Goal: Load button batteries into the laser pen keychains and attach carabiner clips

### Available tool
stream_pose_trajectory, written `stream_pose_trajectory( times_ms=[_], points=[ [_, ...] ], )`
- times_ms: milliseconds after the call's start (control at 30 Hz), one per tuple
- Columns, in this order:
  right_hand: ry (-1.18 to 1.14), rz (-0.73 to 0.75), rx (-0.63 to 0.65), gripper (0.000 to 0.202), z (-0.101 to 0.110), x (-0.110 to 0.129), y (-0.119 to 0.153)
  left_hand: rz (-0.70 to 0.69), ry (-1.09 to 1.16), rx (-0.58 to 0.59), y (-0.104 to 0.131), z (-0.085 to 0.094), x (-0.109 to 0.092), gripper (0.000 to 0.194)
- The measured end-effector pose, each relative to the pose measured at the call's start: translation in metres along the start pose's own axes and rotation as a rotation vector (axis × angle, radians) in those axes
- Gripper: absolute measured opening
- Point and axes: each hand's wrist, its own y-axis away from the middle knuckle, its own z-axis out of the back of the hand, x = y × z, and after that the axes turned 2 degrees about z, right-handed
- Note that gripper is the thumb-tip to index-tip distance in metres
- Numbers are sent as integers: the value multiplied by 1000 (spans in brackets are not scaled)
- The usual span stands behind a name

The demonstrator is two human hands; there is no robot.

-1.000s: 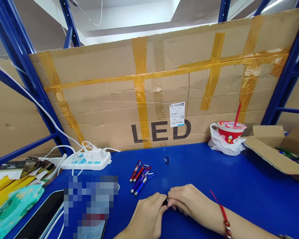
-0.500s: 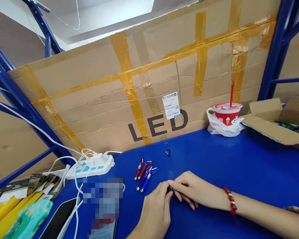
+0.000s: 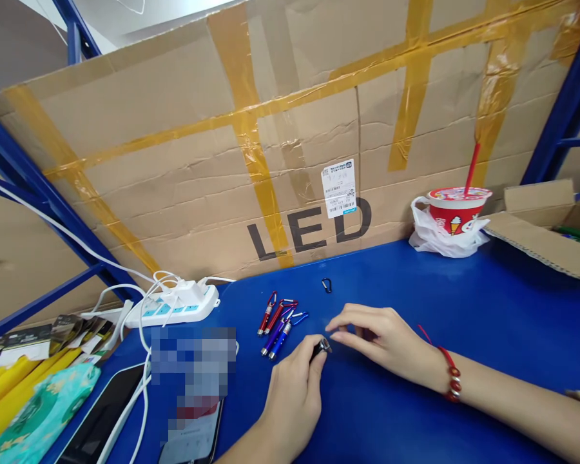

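Note:
My left hand (image 3: 294, 386) is closed around a small black flashlight (image 3: 321, 348), whose silvery end pokes out between thumb and forefinger. Most of its barrel is hidden in the fingers. Just to the right, my right hand (image 3: 377, 338) hovers with thumb and forefinger apart and nothing visible between them. Beyond the left hand lie several keychain flashlights with carabiner clips: red ones (image 3: 273, 317) and, nearer me, a blue one (image 3: 281, 341) beside a purple one (image 3: 272, 338). A loose black carabiner (image 3: 327, 285) rests farther back on the blue table (image 3: 391, 419).
At left are a white power strip (image 3: 174, 312) with cables, a dark phone (image 3: 101, 419), another phone (image 3: 191, 438) partly blurred, and a teal packet (image 3: 43, 412). A red cup (image 3: 457, 212) in a plastic bag and an open cardboard box (image 3: 541, 241) stand back right.
My right hand has come away from the black flashlight and its fingers have parted. The left hand keeps hold of it, and its silvery end now shows. The camera view has shifted slightly.

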Motion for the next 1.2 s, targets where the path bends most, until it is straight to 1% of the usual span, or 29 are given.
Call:
stream_pose_trajectory(
  times_ms=[100, 200, 333, 467, 567, 667, 767, 867, 933, 967, 1033, 1200],
  points=[
    [24, 111, 21, 23, -1, -1, 2, -17, 14, 1, 0, 0, 1, 23],
    [30, 150, 17, 23, -1, -1, 2, -22, 13, 9, 1, 1, 1, 23],
    [-35, 165, 24, 22, 3, -3, 1, -58, 25, 48, 0, 3, -1, 22],
    [-176, 127, 96, 21, 7, -3, -2, -132, 63, 152, 2, 5, -1, 17],
    [-274, 41, 121, 18, 6, -2, -4, -124, 73, 208, 4, 6, -1, 12],
    [-333, -95, 133, 17, 1, 0, -5, -92, 80, 224, 5, 6, 0, 10],
    [-421, -291, 172, 20, -4, 5, -5, -88, 79, 189, 5, 4, 3, 8],
    [-618, -534, 246, 31, -7, 12, -4, -124, 89, 121, 5, 2, 4, 7],
    [-752, -657, 285, 36, -6, 16, -4, -143, 91, 91, 5, 2, 3, 9],
    [-797, -689, 293, 37, -5, 18, -4, -146, 88, 84, 5, 2, 2, 11],
    [-820, -697, 281, 38, -3, 19, -5, -137, 81, 74, 5, 2, 1, 15],
    [-723, -637, 256, 37, -2, 16, -7, -100, 59, 45, 4, 3, -2, 15]
  ],
)
